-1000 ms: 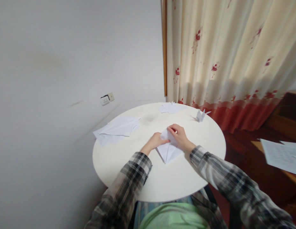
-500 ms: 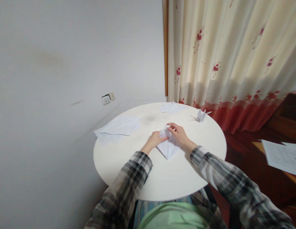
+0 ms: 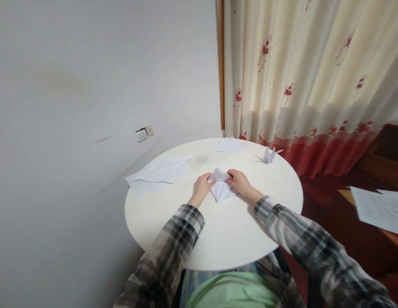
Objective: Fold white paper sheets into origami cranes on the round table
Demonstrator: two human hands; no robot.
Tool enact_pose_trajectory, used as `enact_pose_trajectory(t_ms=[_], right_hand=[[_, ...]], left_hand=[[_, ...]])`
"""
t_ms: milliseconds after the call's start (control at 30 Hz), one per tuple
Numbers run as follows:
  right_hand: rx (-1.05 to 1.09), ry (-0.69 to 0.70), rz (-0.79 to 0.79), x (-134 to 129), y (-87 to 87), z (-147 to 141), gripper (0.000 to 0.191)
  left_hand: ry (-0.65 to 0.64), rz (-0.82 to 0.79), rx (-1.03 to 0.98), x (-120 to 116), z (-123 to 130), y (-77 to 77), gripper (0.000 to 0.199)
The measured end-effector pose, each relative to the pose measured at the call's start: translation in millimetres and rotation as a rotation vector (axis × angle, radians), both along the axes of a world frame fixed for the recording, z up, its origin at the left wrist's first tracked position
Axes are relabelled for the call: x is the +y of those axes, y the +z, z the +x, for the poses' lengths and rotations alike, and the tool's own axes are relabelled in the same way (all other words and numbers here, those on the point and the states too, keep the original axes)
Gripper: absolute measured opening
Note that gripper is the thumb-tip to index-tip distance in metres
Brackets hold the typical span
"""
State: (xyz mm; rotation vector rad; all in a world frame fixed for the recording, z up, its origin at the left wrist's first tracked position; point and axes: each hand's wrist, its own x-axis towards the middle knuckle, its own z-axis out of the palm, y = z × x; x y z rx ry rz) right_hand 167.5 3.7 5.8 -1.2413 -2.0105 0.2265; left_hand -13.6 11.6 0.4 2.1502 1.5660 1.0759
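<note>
Between my hands is a folded piece of white paper point(image 3: 220, 191), with creases running down to a point that faces me and a flap standing up at its far side. My left hand point(image 3: 203, 186) pinches its left edge between thumb and fingers. On the opposite edge, my right hand point(image 3: 240, 181) grips the paper with its fingers curled. The far fingertips of both hands are partly hidden behind the paper.
The round white table point(image 3: 173, 226) stands by the wall. Loose white sheets point(image 3: 158, 170) lie at its left, more white paper point(image 3: 229, 145) at the back. A folded paper crane point(image 3: 269, 155) sits at the back right. Printed pages point(image 3: 375, 207) rest on another surface at right.
My right hand has come down from the paper's top tip to its right edge. The left hand has shifted slightly left. The paper's far flap is now raised and its near point sits farther away.
</note>
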Motion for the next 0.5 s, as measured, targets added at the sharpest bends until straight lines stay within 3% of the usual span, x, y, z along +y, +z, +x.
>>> enact_pose_trajectory(t_ms=[267,500], right_hand=[[0.123,0.123,0.098,-1,1.3,-3,0.008],[0.213,0.127,0.107,-2,2.1,-3,0.007]], left_hand=[[-0.023,0.023,0.051,-11,4,9.3,0.01],[0.077,0.098,-0.007,-12,6,14.4,0.01]])
